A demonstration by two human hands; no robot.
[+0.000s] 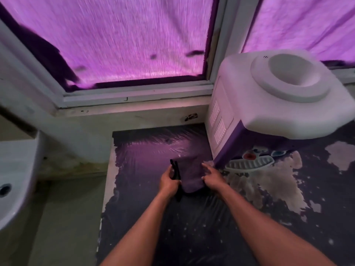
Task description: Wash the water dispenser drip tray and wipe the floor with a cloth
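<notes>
A folded purple cloth (191,174) lies on the dark, worn surface (192,227) just left of the water dispenser (269,104). My left hand (170,182) grips the cloth's left side, where a dark edge or strap stands up. My right hand (212,177) pinches the cloth's right edge between thumb and fingers. The white slotted drip tray (249,163) sits at the foot of the dispenser's purple front, right of my right hand. Above the tray are a red tap and a blue tap.
A white basin (15,179) juts in at the left edge. Behind is a pale wall ledge under a window with purple curtains (115,39). Pale peeled patches (269,189) mark the dark surface on the right.
</notes>
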